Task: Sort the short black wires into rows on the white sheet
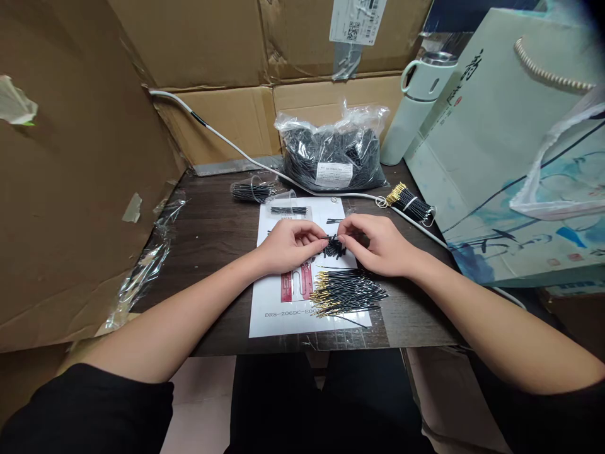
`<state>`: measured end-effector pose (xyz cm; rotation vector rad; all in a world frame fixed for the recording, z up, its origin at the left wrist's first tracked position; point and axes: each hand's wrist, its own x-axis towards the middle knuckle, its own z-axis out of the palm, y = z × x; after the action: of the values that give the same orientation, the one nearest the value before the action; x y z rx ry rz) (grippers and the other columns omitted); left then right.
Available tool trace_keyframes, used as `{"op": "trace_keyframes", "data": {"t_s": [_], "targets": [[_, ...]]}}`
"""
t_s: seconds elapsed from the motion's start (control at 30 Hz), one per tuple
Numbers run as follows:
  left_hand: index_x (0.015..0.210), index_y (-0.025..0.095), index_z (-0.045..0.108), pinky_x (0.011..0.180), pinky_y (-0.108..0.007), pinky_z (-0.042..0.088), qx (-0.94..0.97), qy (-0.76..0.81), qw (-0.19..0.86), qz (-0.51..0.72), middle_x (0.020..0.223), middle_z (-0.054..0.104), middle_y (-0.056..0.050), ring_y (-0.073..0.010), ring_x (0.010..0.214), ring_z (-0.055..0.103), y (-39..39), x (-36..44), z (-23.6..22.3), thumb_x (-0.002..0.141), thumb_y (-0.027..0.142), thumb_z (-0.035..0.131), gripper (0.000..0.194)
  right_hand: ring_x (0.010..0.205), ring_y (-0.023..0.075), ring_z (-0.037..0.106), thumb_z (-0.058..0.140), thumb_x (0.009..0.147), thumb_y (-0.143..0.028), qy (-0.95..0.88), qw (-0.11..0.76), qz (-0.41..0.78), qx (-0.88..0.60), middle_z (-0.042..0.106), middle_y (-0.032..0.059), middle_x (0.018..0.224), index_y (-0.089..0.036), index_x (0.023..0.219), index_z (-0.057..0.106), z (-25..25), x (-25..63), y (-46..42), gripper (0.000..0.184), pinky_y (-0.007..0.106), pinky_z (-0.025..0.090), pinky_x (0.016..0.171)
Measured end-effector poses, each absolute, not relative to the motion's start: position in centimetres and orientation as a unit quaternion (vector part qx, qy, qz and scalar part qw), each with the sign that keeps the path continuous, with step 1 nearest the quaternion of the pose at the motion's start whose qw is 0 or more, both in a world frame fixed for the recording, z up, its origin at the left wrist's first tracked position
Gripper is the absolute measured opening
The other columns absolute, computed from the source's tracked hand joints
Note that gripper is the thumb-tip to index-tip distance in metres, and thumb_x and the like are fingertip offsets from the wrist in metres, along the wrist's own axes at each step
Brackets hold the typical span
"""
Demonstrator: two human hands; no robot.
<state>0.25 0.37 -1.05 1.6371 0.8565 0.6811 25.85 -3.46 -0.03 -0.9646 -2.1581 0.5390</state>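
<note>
My left hand (pixel 297 244) and my right hand (pixel 373 243) meet above a white printed sheet (pixel 265 290), fingertips almost touching. Both are closed in a pinch on a thin black piece (pixel 333 237) stretched between them; whether it is wire or tubing is too small to tell. Right beneath the fingers lies a small heap of short black tubes (pixel 334 248). Closer to the table's front edge, a loose pile of black wires (pixel 350 291) with gold-coloured ends at the left covers part of the sheet.
Behind the hands stand a clear bag of black pieces (pixel 333 154), a smaller clear packet (pixel 255 191) and a tied wire bundle (pixel 410 203). A white cable (pixel 236 150) crosses the table. A pale bottle (pixel 416 110) and paper bag (pixel 496 164) stand right; cardboard walls (pixel 212 44) enclose the back and left.
</note>
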Motion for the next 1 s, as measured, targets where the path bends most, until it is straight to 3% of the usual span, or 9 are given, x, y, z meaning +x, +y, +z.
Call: {"op": "trace_keyframes", "data": {"t_s": [0.27, 0.57, 0.77, 1.0], "targets": [[0.083, 0.016, 0.076, 0.061, -0.020, 0.047, 0.746, 0.374, 0.496, 0.240, 0.070, 0.067, 0.000, -0.0074, 0.064, 0.057, 0.2, 0.0, -0.3, 0.087, 0.028, 0.084, 0.016, 0.097, 0.0277, 0.065, 0.067, 0.101, -0.018, -0.833, 0.368, 0.093, -0.403, 0.068, 0.0096, 0.102, -0.021, 0.100, 0.072, -1.6, 27.0, -1.2, 0.005, 0.045, 0.053, 0.089], [0.077, 0.018, 0.074, 0.060, -0.021, 0.044, 0.811, 0.344, 0.428, 0.204, 0.066, 0.065, 0.003, -0.0077, 0.062, 0.056, -0.1, -0.3, 0.0, 0.086, 0.027, 0.082, 0.015, 0.097, 0.0302, 0.062, 0.067, 0.105, -0.026, -0.845, 0.317, 0.024, -0.430, 0.067, 0.0119, 0.103, -0.020, 0.101, 0.074, -3.1, 27.4, -0.1, 0.010, 0.048, 0.051, 0.091], [0.075, 0.018, 0.070, 0.059, -0.022, 0.041, 0.815, 0.342, 0.401, 0.242, 0.064, 0.059, 0.004, -0.0074, 0.059, 0.051, -0.2, -0.4, 0.2, 0.086, 0.027, 0.081, 0.019, 0.094, 0.0278, 0.064, 0.066, 0.103, -0.022, -0.849, 0.328, 0.055, -0.411, 0.068, 0.0104, 0.101, -0.020, 0.104, 0.070, -1.8, 27.4, -0.9, 0.004, 0.045, 0.053, 0.088], [0.078, 0.018, 0.070, 0.063, -0.025, 0.038, 0.838, 0.359, 0.272, 0.307, 0.066, 0.059, 0.004, -0.0089, 0.062, 0.050, 0.3, -0.9, 0.3, 0.087, 0.023, 0.075, 0.011, 0.099, 0.0260, 0.067, 0.061, 0.106, -0.019, -0.875, 0.296, 0.148, -0.354, 0.070, 0.0097, 0.107, -0.020, 0.116, 0.073, -0.8, 27.4, -1.8, 0.016, 0.043, 0.055, 0.090]]}}
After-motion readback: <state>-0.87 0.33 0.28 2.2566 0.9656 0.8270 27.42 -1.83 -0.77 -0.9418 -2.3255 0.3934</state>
